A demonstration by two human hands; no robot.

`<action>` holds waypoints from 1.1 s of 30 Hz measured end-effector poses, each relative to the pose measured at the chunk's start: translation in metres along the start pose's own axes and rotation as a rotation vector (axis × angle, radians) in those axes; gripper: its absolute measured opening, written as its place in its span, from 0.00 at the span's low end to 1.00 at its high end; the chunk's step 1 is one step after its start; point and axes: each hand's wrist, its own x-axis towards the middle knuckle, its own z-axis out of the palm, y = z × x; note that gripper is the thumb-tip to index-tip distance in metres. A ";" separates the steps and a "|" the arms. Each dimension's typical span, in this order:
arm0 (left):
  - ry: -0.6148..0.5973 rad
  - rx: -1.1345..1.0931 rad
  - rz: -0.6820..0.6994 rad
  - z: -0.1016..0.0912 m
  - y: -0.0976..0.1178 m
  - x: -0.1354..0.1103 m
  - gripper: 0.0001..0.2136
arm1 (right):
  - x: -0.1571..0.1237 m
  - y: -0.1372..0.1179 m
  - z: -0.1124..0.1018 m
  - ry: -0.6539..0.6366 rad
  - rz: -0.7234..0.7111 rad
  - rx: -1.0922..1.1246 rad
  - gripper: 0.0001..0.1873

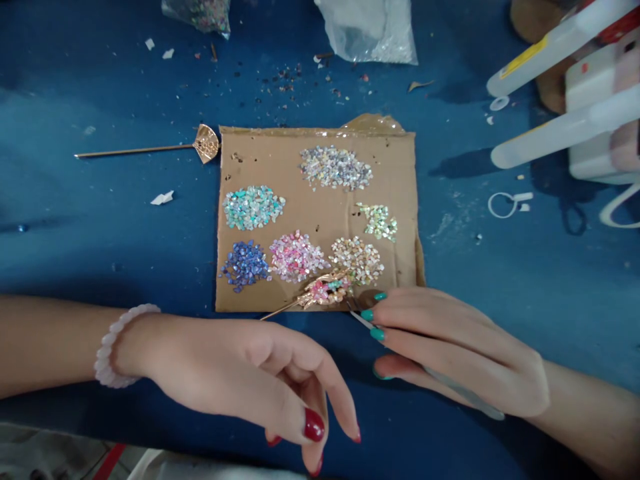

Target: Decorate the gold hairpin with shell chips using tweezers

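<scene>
My right hand (455, 347) grips metal tweezers (360, 321), their tips at a gold hairpin (325, 291) set with pink, turquoise and peach stones. The hairpin's decorated head rests on the front edge of a cardboard sheet (290, 150); its thin stem runs left, partly hidden by my left hand (240, 373). That hand hangs in front of the cardboard with its fingers loosely bent and apart, holding nothing that I can see. Close to the hairpin lie piles of beige chips (356, 260) and pink chips (296, 257). Whether the tweezers pinch a chip is too small to tell.
On the cardboard are blue (246, 264), turquoise (253, 207), silvery (336, 167) and green chips (380, 221). Left lies another gold hairpin (205, 144). A plastic bag (373, 30) sits behind; two white tubes (560, 130) jut in from the right, above the blue table (150, 253).
</scene>
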 end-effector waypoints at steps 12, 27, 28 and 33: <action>-0.005 -0.004 0.013 0.001 -0.001 -0.001 0.06 | 0.001 0.000 -0.003 0.008 -0.032 0.000 0.06; -0.003 -0.013 0.074 -0.004 -0.005 0.001 0.08 | -0.001 0.001 -0.003 0.036 -0.003 0.190 0.12; 0.012 -0.014 0.078 -0.004 -0.005 0.001 0.08 | -0.001 0.002 -0.005 0.022 0.023 0.259 0.13; 0.083 0.052 0.037 -0.003 -0.003 0.003 0.10 | 0.000 0.003 -0.004 0.005 0.171 0.625 0.14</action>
